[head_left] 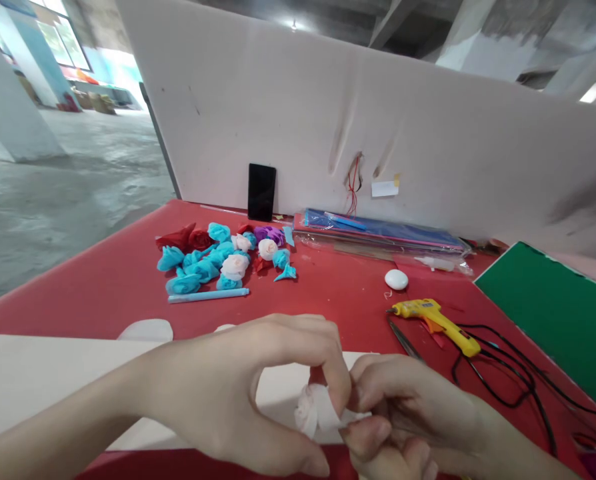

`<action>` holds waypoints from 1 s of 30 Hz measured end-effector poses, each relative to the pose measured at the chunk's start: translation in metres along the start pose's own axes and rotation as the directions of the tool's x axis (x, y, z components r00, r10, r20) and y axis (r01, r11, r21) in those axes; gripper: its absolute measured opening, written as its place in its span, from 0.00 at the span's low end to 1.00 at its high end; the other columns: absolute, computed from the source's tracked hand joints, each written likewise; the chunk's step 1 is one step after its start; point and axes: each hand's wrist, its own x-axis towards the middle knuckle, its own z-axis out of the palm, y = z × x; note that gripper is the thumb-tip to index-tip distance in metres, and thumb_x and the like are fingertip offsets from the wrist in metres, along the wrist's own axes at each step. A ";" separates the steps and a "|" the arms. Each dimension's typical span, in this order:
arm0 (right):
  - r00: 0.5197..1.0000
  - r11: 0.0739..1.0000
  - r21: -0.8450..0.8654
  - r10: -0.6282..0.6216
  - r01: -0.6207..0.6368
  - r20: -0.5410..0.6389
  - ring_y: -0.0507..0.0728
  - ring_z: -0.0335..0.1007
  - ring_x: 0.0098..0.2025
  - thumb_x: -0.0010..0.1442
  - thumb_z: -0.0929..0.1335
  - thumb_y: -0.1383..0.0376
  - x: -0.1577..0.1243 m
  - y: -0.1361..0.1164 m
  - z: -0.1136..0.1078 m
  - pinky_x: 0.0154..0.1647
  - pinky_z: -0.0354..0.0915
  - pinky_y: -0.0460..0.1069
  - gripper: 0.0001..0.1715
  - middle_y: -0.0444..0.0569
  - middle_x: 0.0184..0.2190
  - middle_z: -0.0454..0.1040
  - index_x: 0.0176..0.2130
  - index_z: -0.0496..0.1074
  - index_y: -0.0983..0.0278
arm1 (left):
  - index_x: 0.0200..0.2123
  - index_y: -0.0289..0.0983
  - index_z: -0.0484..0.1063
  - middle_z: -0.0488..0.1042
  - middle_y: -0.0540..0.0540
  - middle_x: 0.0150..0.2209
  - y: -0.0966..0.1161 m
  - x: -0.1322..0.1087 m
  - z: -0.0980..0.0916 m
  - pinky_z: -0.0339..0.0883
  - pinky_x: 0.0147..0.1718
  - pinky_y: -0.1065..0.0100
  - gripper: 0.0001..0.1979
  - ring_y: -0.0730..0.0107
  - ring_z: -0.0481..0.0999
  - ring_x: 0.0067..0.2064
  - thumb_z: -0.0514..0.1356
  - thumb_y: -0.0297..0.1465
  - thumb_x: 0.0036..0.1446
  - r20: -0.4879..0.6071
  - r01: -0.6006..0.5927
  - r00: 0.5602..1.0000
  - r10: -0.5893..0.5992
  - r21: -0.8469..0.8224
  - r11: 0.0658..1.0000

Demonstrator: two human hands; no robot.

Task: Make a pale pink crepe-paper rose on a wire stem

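Note:
A pale pink crepe-paper rose (308, 411) is held low in front of me, over a cream paper sheet (43, 380). My right hand (403, 413) pinches its narrow, twisted base between thumb and fingers. Curved around the bloom from the left, my left hand (258, 393) presses its fingertips on the outer petal, near the right fingers. The left thumb lies below the bloom. The remaining fingers of the left hand are partly hidden behind the index finger. Loose pale petal pieces (147, 330) lie along the sheet's far edge.
Finished blue paper roses (203, 268), with pink, red and purple ones, are heaped at back left beside a light-blue pen (208, 295). A yellow glue gun (435, 323) with black cable, scissors (403, 337), a white oval (397, 279) and a green board (553, 320) occupy the right.

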 end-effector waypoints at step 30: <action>0.817 0.928 0.313 -0.337 0.204 0.469 0.47 0.46 0.12 0.65 0.62 0.59 0.008 0.007 0.009 0.13 0.50 0.42 0.15 0.36 0.12 0.55 0.27 0.61 0.61 | 0.45 0.42 0.72 0.73 0.56 0.43 0.005 -0.007 0.009 0.69 0.47 0.83 0.23 0.79 0.75 0.44 0.72 0.18 0.50 -0.245 -0.239 0.922 0.299 0.247 0.939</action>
